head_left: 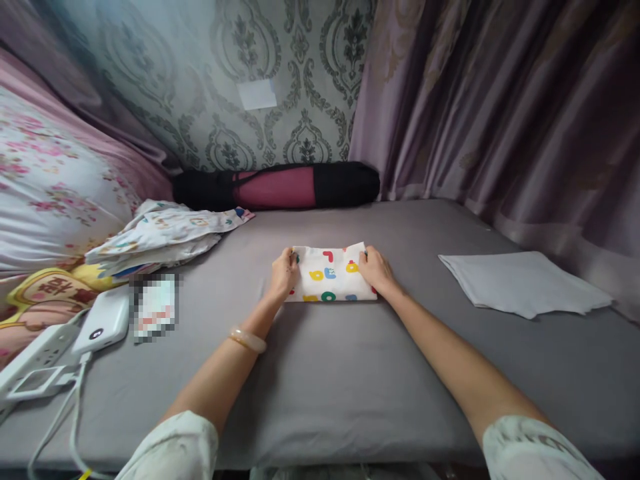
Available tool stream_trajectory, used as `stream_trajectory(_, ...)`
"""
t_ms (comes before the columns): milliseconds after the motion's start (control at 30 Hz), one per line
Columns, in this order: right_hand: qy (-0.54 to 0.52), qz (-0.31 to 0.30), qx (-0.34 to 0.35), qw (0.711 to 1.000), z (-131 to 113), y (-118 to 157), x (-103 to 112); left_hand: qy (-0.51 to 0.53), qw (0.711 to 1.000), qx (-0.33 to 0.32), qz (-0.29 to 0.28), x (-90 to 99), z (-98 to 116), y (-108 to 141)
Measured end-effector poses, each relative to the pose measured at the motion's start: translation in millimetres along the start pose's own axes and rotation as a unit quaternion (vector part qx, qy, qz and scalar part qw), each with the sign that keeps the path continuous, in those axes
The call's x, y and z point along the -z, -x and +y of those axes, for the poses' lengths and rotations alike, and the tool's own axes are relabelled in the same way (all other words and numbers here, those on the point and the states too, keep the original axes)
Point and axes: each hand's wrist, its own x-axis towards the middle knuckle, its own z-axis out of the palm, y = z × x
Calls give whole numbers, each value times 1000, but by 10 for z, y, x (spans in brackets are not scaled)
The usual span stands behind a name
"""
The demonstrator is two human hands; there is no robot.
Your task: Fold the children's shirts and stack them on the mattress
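A folded white cloth (333,273) printed with colourful letters lies across the middle of the grey bed sheet (345,373). My left hand (285,272) grips its left edge, thumb on top and fingers curled at the side. On the opposite edge, my right hand (376,268) pinches the cloth near its upper right corner. The cloth forms a flat rectangle between the two hands, its far edge slightly raised at the right corner. A pale bangle (248,340) circles my left wrist.
Left: a pile of printed fabric (170,230), a floral pillow (55,173), a white power bank (103,320) with cable, and a power strip (43,357). A black and maroon rolled bag (275,187) lies against the wall. Right: a folded grey-white cloth (525,280).
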Motion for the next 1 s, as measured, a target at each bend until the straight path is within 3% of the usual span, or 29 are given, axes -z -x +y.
stream_trajectory(233, 71, -25, -9, 997, -19, 49, -99, -182, 983, 5, -34, -108, -14, 0)
stream_trajectory(433, 91, -14, -21, 996, -32, 6, -140, -267, 962, 23, -54, -135, -8, -21)
stream_trajectory(733, 83, -25, -36, 996, -2, -73, -139, -268, 962, 49, -37, -144, 11, -30)
stream_trajectory(1000, 60, -31, -52, 996, -16, -60, -111, -185, 980, 73, -22, -125, -81, -115)
